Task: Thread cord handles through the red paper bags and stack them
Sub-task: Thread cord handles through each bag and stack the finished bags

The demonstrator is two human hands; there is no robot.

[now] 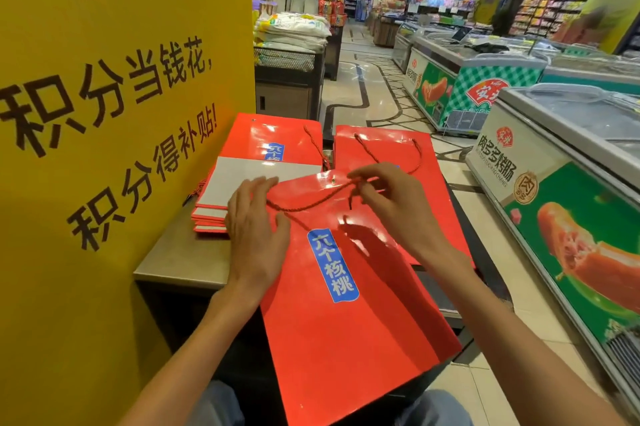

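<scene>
Seen from the head camera, a flat red paper bag (349,304) with a blue label lies tilted in the centre and lower middle of the frame, its top edge up toward the middle and its lower part hanging past the near edge of a grey metal counter (180,259). The left hand (254,235) sits at the bag's upper left corner, palm down, fingers fairly straight and close together on the paper, with the thumb lying over a red cord (304,205) that runs across the top of the bag. The right hand (388,203), just right of centre, pinches the other end of that cord between thumb and fingertips beside a small metal eyelet (333,180) near the bag's top edge; whether the cord passes through the eyelet cannot be told. A loose end of cord hangs below the pinch. Behind the left hand, in the middle left, a stack of flat bags (256,179) lies on the counter, with red edges and a pale grey panel on top and a red face with part of a blue label beyond it. To the right of that stack, in the upper middle, another red bag (384,148) lies flat with a looped cord handle (391,153) on it. A yellow sign (104,96) with large dark characters fills the left side. Chest freezers (540,155) with green and white panels line the right side, and a shop aisle with shelves runs off in the upper middle.
</scene>
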